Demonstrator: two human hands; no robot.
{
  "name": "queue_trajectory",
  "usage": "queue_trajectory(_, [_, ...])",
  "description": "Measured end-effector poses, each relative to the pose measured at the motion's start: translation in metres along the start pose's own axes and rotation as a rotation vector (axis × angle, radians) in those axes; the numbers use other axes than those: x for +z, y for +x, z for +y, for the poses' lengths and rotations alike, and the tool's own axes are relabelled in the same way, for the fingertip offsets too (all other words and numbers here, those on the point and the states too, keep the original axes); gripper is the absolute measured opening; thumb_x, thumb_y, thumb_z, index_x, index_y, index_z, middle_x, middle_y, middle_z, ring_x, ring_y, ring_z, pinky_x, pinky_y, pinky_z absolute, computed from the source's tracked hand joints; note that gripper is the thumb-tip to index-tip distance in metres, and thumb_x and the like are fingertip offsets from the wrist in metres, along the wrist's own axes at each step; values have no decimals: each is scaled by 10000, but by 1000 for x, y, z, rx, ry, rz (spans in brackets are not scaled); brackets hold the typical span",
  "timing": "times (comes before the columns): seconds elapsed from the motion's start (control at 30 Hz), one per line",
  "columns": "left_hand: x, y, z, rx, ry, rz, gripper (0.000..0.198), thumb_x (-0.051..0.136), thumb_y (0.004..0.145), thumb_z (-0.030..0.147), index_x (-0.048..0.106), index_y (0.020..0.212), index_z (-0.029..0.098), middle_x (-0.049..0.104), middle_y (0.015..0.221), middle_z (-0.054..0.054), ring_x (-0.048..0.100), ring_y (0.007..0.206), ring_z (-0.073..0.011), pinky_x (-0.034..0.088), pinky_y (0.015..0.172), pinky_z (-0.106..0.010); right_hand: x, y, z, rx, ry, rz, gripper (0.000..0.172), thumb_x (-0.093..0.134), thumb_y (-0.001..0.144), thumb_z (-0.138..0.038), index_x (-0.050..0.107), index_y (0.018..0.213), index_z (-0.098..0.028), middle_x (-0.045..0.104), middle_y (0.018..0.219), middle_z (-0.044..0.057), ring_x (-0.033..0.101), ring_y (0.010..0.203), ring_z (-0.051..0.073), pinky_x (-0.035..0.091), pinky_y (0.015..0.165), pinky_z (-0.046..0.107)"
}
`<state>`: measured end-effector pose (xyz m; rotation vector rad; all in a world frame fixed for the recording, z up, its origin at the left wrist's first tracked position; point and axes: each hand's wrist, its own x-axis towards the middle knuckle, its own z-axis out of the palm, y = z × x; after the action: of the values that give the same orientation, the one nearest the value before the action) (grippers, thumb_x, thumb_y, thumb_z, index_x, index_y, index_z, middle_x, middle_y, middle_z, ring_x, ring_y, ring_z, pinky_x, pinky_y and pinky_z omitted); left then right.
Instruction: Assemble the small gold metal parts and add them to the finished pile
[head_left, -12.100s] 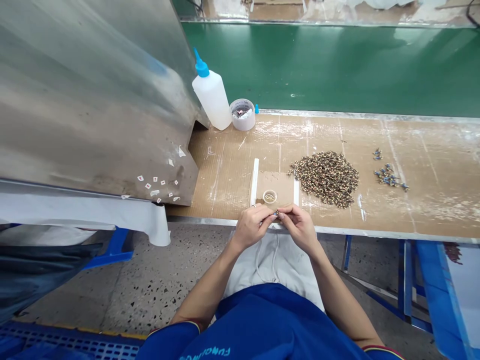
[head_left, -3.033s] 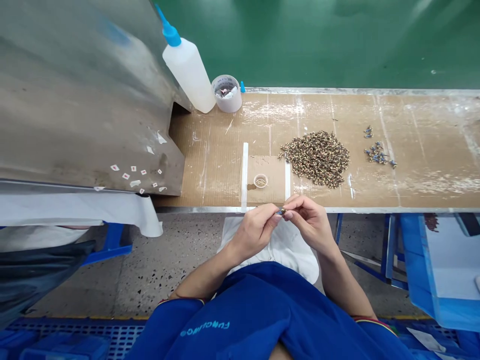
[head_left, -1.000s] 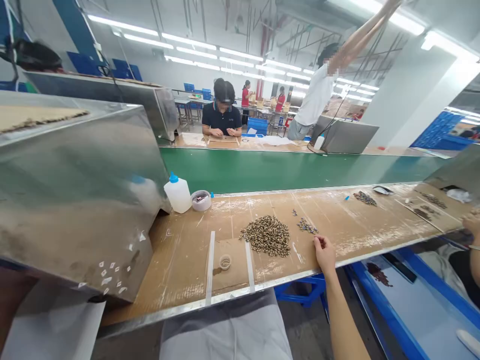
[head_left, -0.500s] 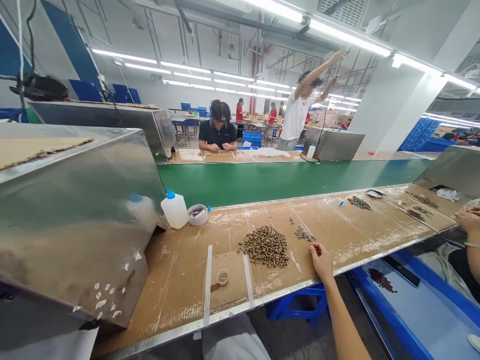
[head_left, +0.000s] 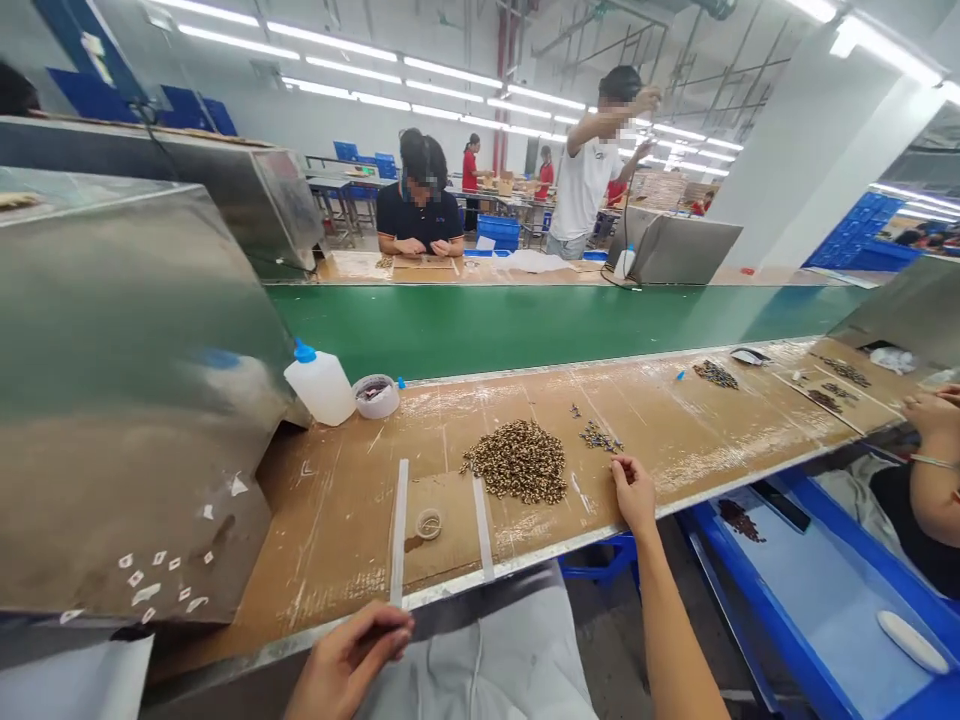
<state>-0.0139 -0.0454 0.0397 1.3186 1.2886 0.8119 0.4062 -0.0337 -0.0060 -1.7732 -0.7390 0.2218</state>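
My left hand [head_left: 352, 655] is over my lap at the table's front edge, thumb and fingers drawn together. Whatever it may hold is too small to make out. On the cardboard-covered table, my right hand [head_left: 634, 492] rests with its fingertips pinched, just in front of a few small bluish metal pieces [head_left: 600, 438]. Its fingers hide anything between them. Left of it lies a large heap of small brass-coloured parts [head_left: 517, 460]. A small round clear cup [head_left: 429, 523] stands on a cardboard piece [head_left: 450, 545] between two white tape strips.
A white bottle with a blue cap [head_left: 321, 385] and a tape roll [head_left: 376, 396] stand beside a metal housing [head_left: 135, 400] at left. A green conveyor belt [head_left: 480, 320] runs behind. At right are a co-worker's arm [head_left: 930, 430] and a blue tray [head_left: 847, 600]; people work across the belt.
My left hand has come into view at the bottom. My view has tilted down and shifted a little. My right hand stays by the bluish pieces.
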Motion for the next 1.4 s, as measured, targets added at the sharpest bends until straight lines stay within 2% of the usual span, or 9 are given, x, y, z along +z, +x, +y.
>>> queue_trajectory(0.13, [14, 27, 5, -52, 20, -282, 476, 790, 652, 627, 681, 670, 164, 682, 654, -54, 613, 637, -188, 522, 638, -286, -2, -2, 3, 34, -12, -3, 542, 559, 645, -711, 637, 803, -198, 689, 740, 115, 628, 713, 264, 518, 710, 426])
queue_trajectory(0.2, [17, 36, 5, -56, 3, -328, 404, 785, 670, 540, 649, 650, 160, 671, 640, -49, 599, 620, -174, 506, 633, -278, -3, -1, 6, 48, -20, 12, 542, 572, 633, -712, 640, 796, -200, 693, 735, 117, 629, 707, 260, 515, 706, 423])
queue_trajectory(0.37, [16, 50, -7, 34, 3, -282, 255, 734, 724, 400, 661, 691, 158, 729, 762, -71, 648, 725, -175, 513, 704, -272, -1, 2, 20, 51, -71, 27, 563, 593, 619, -731, 647, 779, -194, 697, 724, 104, 625, 693, 245, 507, 697, 415])
queue_trajectory(0.6, [11, 51, -17, -25, -218, -229, 356, 801, 693, 466, 667, 697, 135, 656, 611, -25, 563, 532, -108, 469, 537, -229, -10, -1, 15, -11, -175, 64, 525, 588, 672, -710, 620, 769, -195, 661, 718, 79, 597, 661, 212, 503, 689, 403])
queue_trajectory(0.87, [6, 54, -32, 37, -490, -222, 411, 886, 677, 467, 738, 839, 119, 721, 758, -60, 651, 656, -124, 542, 635, -246, -8, 0, 10, -2, -93, 156, 421, 707, 641, -615, 575, 728, -224, 601, 660, 58, 561, 586, 201, 487, 653, 442])
queue_trajectory(1.13, [6, 55, -42, 183, -505, -232, 328, 848, 747, 448, 742, 828, 148, 660, 787, -36, 606, 735, -112, 494, 677, -223, 15, -43, -34, -164, 162, 206, 373, 714, 736, -562, 567, 785, -223, 587, 643, 1, 541, 553, 160, 443, 536, 312])
queue_trajectory(1.23, [8, 55, -40, 230, -460, -202, 304, 797, 801, 455, 740, 839, 159, 653, 805, -44, 597, 764, -126, 485, 695, -240, 40, -84, -59, -232, 160, -34, 290, 665, 856, -493, 612, 887, -210, 635, 725, 2, 589, 615, 156, 487, 585, 296])
queue_trajectory(1.33, [7, 53, -35, 265, -390, -189, 235, 741, 860, 406, 752, 876, 172, 666, 844, -56, 601, 787, -135, 482, 714, -252, 71, -125, -79, -309, 152, -596, 249, 683, 872, -406, 650, 1031, -217, 696, 899, 46, 655, 757, 178, 545, 689, 324])
queue_trajectory(1.4, [6, 52, -31, 279, -343, -191, 192, 710, 887, 361, 765, 905, 178, 677, 871, -62, 610, 804, -137, 483, 726, -254, 90, -144, -86, -357, 155, -822, 306, 695, 866, -358, 640, 1139, -230, 697, 970, 57, 648, 781, 180, 551, 714, 333])
